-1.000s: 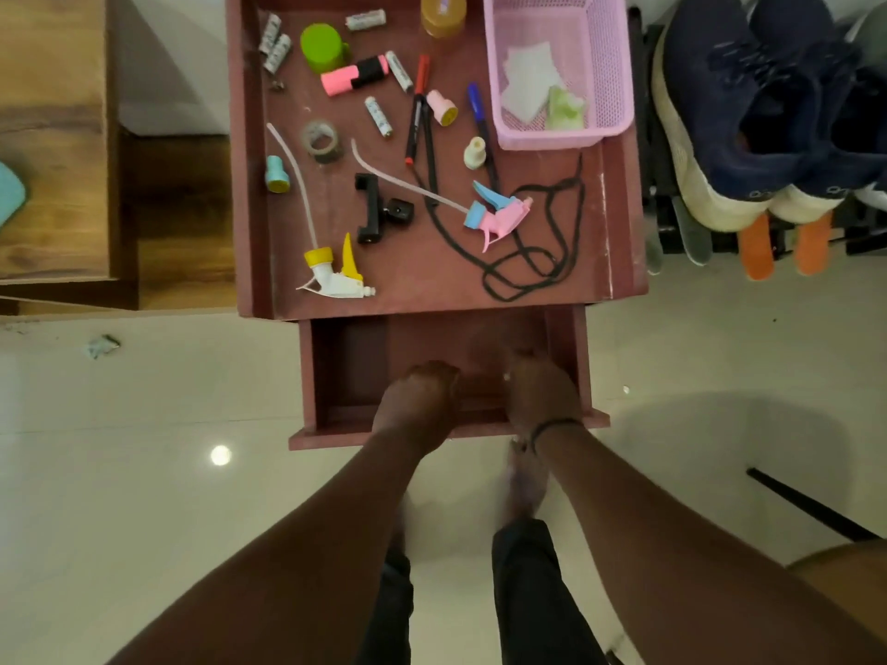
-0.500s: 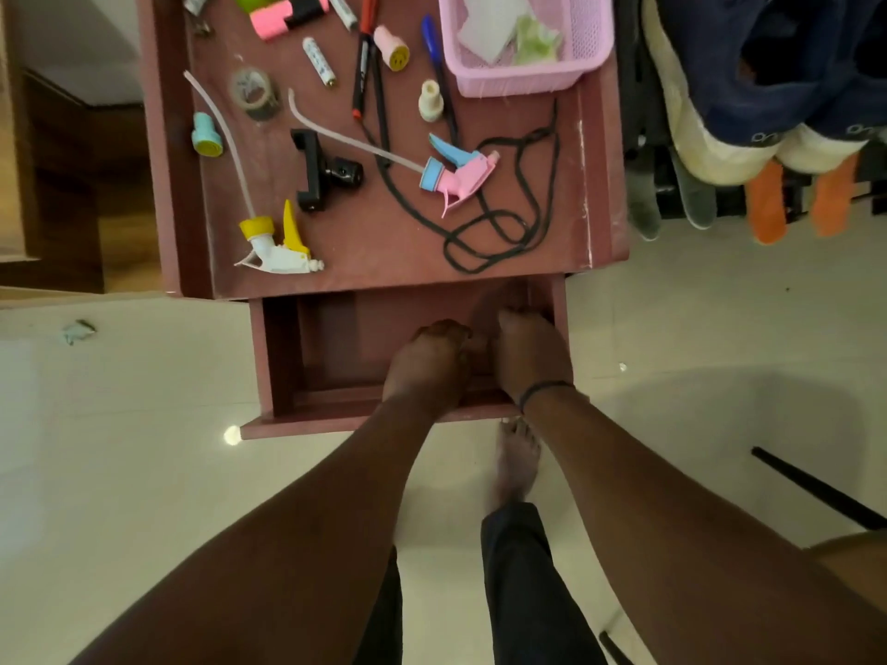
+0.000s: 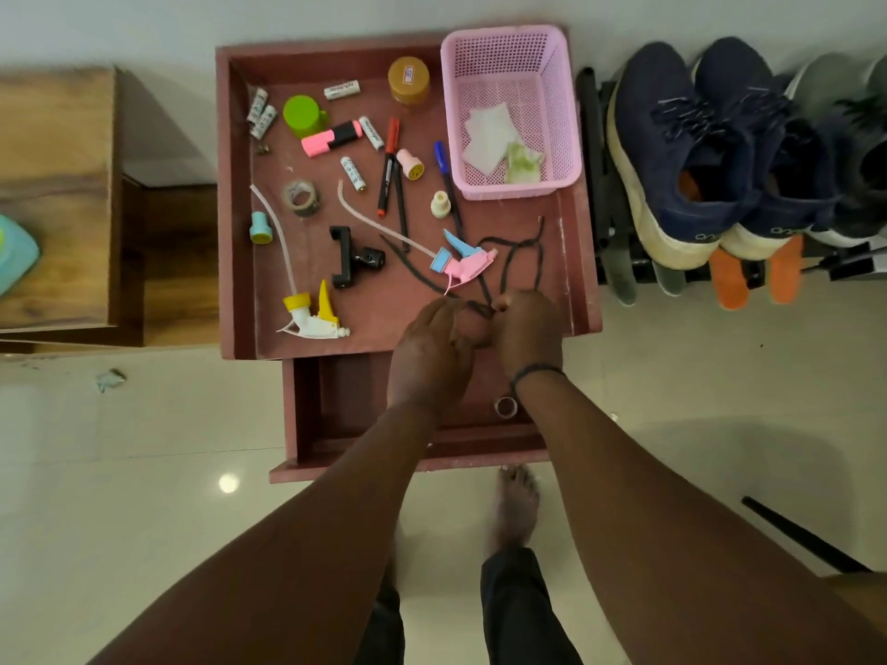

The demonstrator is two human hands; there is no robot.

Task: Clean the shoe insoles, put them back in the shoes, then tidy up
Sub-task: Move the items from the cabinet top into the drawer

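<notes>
Black cord (image 3: 521, 254) between both hands

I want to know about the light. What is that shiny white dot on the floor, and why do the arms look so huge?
Head view: the white dot is a lamp's glare on the glossy floor; a soft shadow lies on the floor at right; the arms look huge because the wide lens stretches what is near, and it bends the table edges; the left hand and right hand are sharp, pinching the black cord.
</notes>
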